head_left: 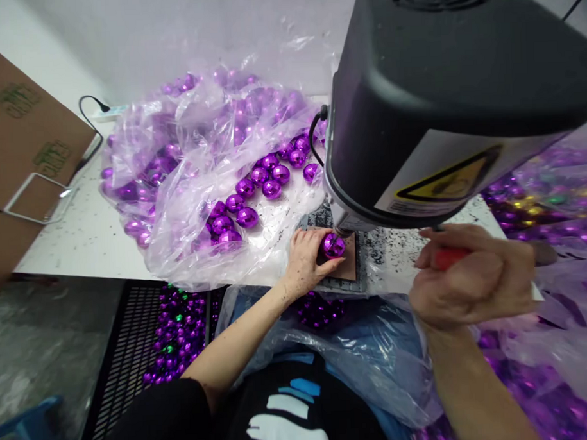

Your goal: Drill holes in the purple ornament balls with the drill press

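My left hand (304, 257) is closed on a shiny purple mirror ball (333, 245), thumb and fingers on its sides. The ball rests over a brown board (349, 264) on the base of a black drill press (433, 93). The tip of the press comes down right at the ball's top; whether it goes in I cannot tell. Over on the right, my right hand (469, 278) is wrapped round the press's handle, with a red part (451, 258) showing between the fingers.
A clear plastic bag (186, 185) of purple balls spreads over the white table (96, 233), with several loose balls (248, 216) before it. Black crates of balls (179, 326) stand below. A cardboard box (31, 139) is left; more bagged balls (558, 358) lie right.
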Available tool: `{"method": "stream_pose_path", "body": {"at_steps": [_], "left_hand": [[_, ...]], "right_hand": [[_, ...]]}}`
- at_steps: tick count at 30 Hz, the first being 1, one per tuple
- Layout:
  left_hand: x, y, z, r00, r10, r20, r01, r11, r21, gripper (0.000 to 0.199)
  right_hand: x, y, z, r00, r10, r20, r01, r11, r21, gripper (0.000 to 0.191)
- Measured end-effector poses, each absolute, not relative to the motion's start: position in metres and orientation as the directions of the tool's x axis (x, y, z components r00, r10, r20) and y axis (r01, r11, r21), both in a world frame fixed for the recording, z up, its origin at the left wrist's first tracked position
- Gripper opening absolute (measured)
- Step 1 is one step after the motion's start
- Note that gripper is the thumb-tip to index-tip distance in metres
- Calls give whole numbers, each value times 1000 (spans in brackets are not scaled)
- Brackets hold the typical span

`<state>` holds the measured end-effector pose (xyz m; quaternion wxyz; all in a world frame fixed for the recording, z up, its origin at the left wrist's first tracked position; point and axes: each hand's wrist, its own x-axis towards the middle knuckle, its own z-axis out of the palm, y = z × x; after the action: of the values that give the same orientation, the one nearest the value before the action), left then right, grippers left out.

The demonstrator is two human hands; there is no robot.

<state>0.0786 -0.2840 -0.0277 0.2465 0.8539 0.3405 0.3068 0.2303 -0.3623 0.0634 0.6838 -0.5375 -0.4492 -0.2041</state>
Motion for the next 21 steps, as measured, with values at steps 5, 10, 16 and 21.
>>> {"method": "stream_pose_path", "body": {"at_steps": [5,10,16,21], "left_hand": [[51,-307,-23,572,734,367,337,-618,710,55],[14,-343,-14,689,694,211,409,-612,677,69],[11,-262,14,591,769,243,655,-633,413,41],[4,-187,13,418,908,5,904,-416,-96,31]], "right_hand": [[230,-359,114,581,305,755,726,226,-650,41],[229,-354,123,606,352,713,709,168,-685,42],[226,-353,121,587,309,748,702,266,-661,48],[229,-364,126,570,471,673,675,198,-711,45]]}}
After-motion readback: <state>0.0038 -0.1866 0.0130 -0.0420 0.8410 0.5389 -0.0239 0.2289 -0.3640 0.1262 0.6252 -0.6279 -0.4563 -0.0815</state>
